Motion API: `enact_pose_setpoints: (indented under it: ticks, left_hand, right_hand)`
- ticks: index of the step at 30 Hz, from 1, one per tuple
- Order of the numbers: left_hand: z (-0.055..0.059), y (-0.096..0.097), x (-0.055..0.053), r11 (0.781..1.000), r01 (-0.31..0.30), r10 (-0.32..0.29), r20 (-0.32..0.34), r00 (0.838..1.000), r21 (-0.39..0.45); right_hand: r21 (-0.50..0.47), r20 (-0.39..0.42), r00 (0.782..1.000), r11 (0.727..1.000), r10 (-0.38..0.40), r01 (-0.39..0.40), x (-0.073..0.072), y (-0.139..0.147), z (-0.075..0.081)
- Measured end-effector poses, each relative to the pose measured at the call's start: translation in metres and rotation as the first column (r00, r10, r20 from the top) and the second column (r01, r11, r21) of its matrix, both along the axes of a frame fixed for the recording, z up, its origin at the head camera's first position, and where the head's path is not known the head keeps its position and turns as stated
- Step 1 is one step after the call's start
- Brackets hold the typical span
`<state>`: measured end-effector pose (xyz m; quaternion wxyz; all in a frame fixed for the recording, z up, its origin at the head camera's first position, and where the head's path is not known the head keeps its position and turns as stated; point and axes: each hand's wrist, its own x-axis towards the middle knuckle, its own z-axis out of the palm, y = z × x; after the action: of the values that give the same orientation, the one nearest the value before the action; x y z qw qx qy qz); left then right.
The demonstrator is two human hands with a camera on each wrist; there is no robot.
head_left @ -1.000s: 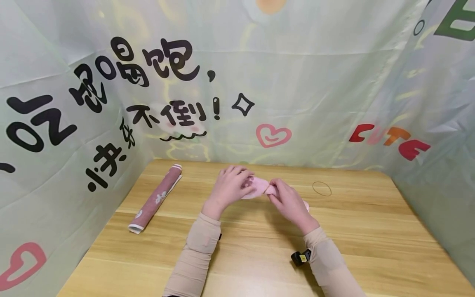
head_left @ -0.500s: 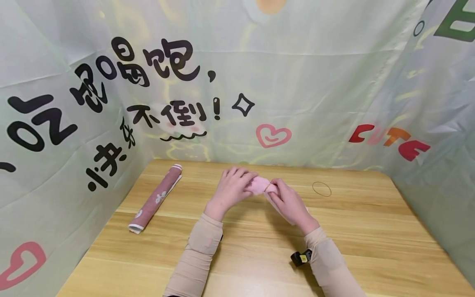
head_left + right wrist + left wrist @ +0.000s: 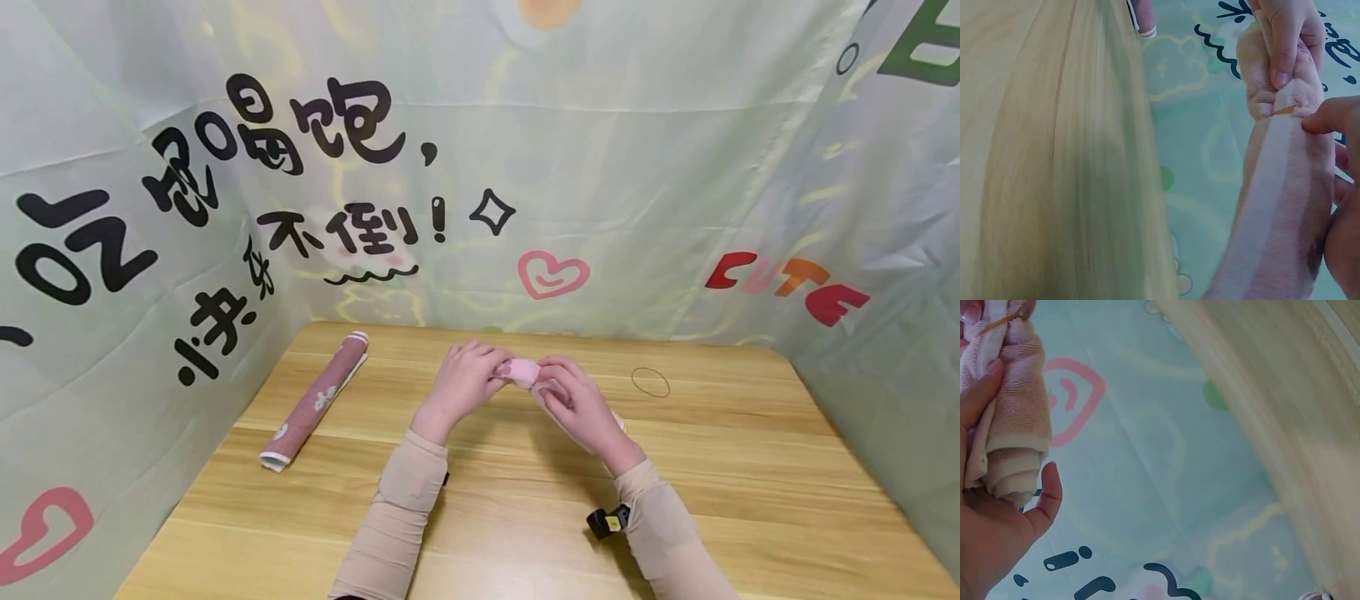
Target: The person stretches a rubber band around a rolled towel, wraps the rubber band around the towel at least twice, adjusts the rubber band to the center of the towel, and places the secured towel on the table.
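Observation:
A pink rolled towel (image 3: 522,372) is held above the table between both hands. In the right wrist view, a rubber band (image 3: 1285,110) circles the roll and squeezes it in. My left hand (image 3: 463,379) grips the towel's left end, its thumb (image 3: 984,394) lying along the fabric; the spiral of the roll's end shows in the left wrist view. My right hand (image 3: 581,408) holds the roll on the other side of the band, thumb tip beside the band. Much of the towel's right part is hidden behind this hand in the head view.
On the table's left side lies a darker pink rolled towel (image 3: 318,404) with white edges. A loose rubber band (image 3: 633,380) lies right of my hands. A black camera (image 3: 607,522) sits at the right wrist. Printed curtains (image 3: 645,192) enclose the table's back and sides.
The right fingers have shifted at the band, which is now hardly visible in the head view. Less of the pink towel shows between the hands. The left hand has barely moved.

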<state>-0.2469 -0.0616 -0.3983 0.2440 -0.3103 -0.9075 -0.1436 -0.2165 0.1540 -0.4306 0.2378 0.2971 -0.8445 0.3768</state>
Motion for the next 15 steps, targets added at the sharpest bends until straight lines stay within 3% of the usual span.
enact_pose_setpoints:
  ticks: [7, 15]
  left_hand:
    - [0.0052, -0.003, 0.0012, 1.0, 0.013, -0.012, 0.088, 0.996, -0.004]
    - [0.0073, -0.0063, 0.0019, 1.0, 0.027, -0.027, 0.092, 0.995, 0.0]
  right_hand:
    - [0.076, -0.016, 1.0, 0.997, -0.007, 0.008, -0.0002, -0.0005, 0.0005]
    - [0.155, 0.063, 0.997, 0.987, -0.049, 0.039, 0.0034, -0.0044, 0.0021]
